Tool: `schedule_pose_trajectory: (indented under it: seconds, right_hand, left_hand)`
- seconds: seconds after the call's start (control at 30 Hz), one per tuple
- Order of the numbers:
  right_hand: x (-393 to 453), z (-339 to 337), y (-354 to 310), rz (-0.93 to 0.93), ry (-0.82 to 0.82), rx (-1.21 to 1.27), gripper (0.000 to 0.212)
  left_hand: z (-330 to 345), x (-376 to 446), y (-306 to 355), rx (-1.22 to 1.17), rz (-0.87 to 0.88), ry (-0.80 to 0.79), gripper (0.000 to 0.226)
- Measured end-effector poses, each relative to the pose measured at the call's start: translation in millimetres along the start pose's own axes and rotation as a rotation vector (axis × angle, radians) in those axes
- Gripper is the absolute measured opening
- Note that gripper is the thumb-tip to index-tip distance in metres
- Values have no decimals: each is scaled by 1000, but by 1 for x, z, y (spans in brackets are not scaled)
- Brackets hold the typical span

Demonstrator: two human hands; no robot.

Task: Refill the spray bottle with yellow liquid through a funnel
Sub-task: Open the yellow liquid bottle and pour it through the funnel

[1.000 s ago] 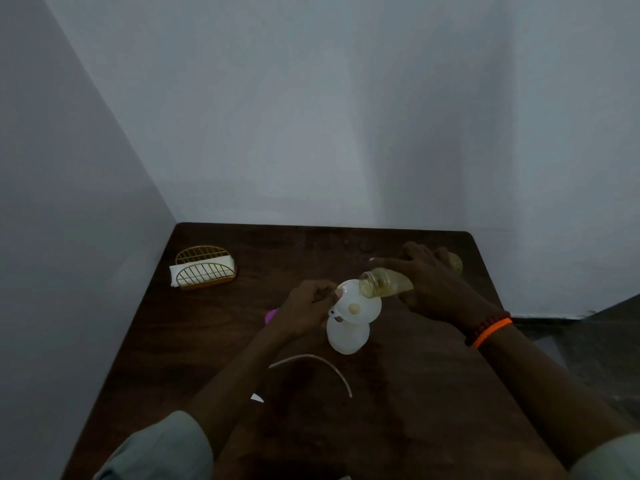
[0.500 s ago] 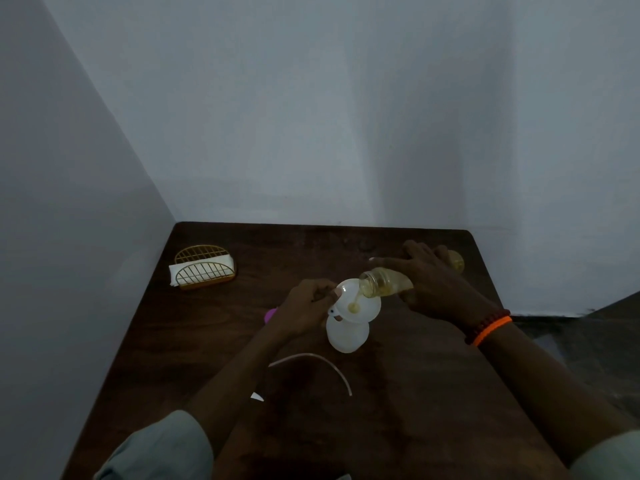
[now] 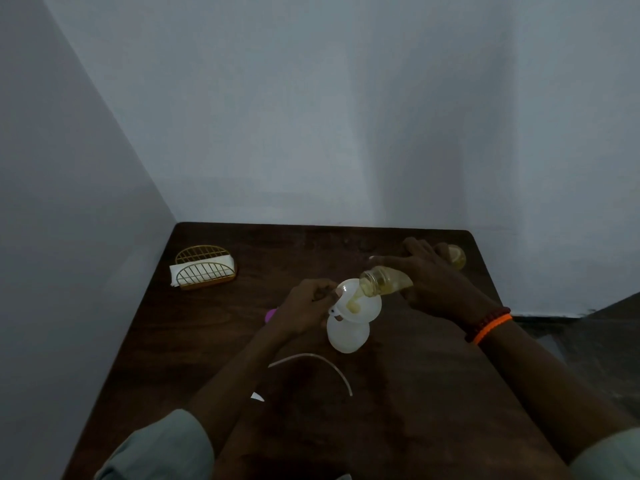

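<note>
1. The scene is closed in by pale, smooth walls (image 3: 346, 116) that meet in a corner behind the worktop.
2. A dark brown worktop (image 3: 398, 393) with a faint wood grain and a rounded far right corner is seen in dim light.
3. The right hand (image 3: 436, 282) is wrapped around a clear bottle (image 3: 384, 280), which is held tipped almost on its side with its mouth over the funnel; beaded and orange bands (image 3: 490, 325) are worn at the wrist.
4. The left hand (image 3: 304, 310) is curled, its fingers pinched on the funnel's rim.
5. A gold wire holder (image 3: 206, 268) with arched sides, holding white napkins, is set near the far left edge.
6. The spray bottle (image 3: 348, 336), translucent white and rounded, is stood at the worktop's middle, below the funnel.
7. The white funnel (image 3: 360, 301), a smooth round cone, is seated in the spray bottle's neck, and yellow liquid (image 3: 355, 304) is pooled inside it.
8. A thin, curved white tube (image 3: 318, 362) is laid just in front of the spray bottle.
</note>
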State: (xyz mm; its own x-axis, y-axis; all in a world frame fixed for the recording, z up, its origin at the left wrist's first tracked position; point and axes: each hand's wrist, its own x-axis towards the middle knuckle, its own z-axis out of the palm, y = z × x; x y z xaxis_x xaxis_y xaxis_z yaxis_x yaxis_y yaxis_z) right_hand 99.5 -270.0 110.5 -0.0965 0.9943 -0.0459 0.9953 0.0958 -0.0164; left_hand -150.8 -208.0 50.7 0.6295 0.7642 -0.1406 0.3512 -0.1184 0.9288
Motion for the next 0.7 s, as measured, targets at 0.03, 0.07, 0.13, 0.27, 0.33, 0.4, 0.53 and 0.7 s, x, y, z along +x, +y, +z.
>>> schedule_pose_trajectory:
  seconds: [0.03,0.07,0.13,0.27,0.33,0.4,0.53,0.7]
  right_hand:
    - [0,0,0,1,1,-1,78]
    - [0,-1,0,2,1,-1,78]
    - [-1,-2,0,3,-9,0,78]
    - [-2,-5,-1,-4,4,-13,77]
    - [-3,-5,-1,0,-2,-12,78]
    - [-3,-5,0,2,0,-12,79]
    - [-3,-6,0,1,5,-23,79]
    - [-4,-9,-2,-1,10,-20,77]
  left_hand:
    - [0,0,1,-1,8,-3,24]
    - [0,-1,1,1,15,-4,24]
    - [0,-1,0,4,15,-1,24]
    - [1,-1,-2,2,-1,4,24]
    - [1,0,-2,0,-8,-1,24]
    - [1,0,-2,13,-7,-3,23]
    - [1,0,0,5,-5,-3,24]
    - [1,0,-2,18,-4,-7,25]
